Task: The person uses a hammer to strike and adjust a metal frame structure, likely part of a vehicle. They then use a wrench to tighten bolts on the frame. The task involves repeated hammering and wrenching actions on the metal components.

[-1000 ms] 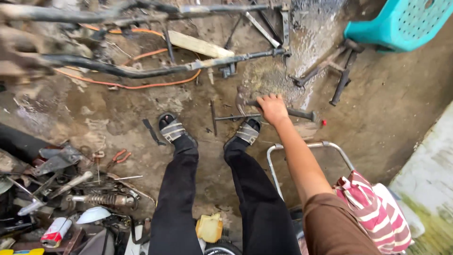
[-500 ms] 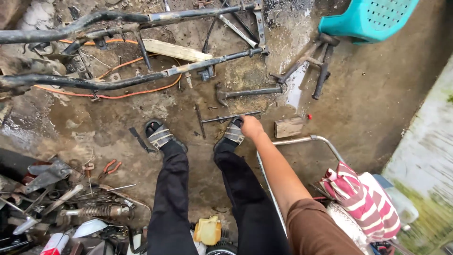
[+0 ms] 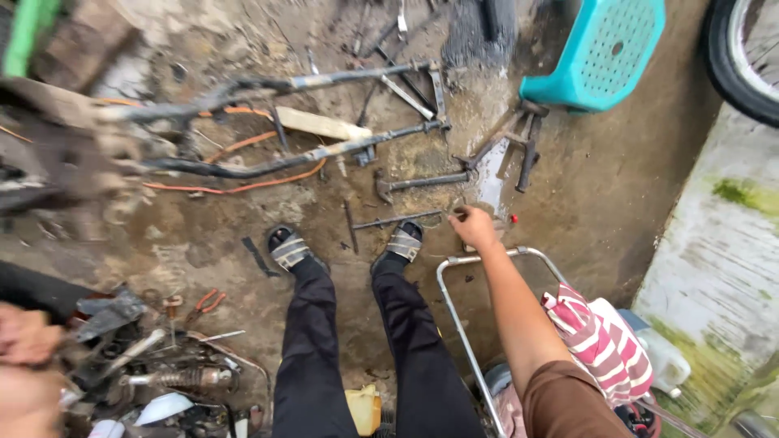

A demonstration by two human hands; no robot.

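My right hand [image 3: 475, 228] reaches down to the muddy ground just right of my right sandal [image 3: 403, 242]. Its fingers are curled at the right end of a thin metal rod [image 3: 396, 219] that lies across the ground in front of my feet. A thicker bolt-like bar [image 3: 422, 182] lies a little farther out. My left hand [image 3: 26, 334] shows blurred at the left edge, fingers curled, above a pile of tools and metal parts [image 3: 154, 377]. Whether it holds anything is unclear.
A long bent metal frame [image 3: 284, 162] with an orange cable [image 3: 235, 188] and a wooden piece [image 3: 320, 124] lies ahead. A turquoise plastic stool [image 3: 604, 53] stands at the back right. A chrome tube frame [image 3: 487, 259] and a striped cloth [image 3: 596, 341] are by my right arm. Red-handled pliers [image 3: 207, 302] lie left of my legs.
My right hand went from spread flat on the ground to curled at the thin rod's end. My left hand has come into view at the left edge.
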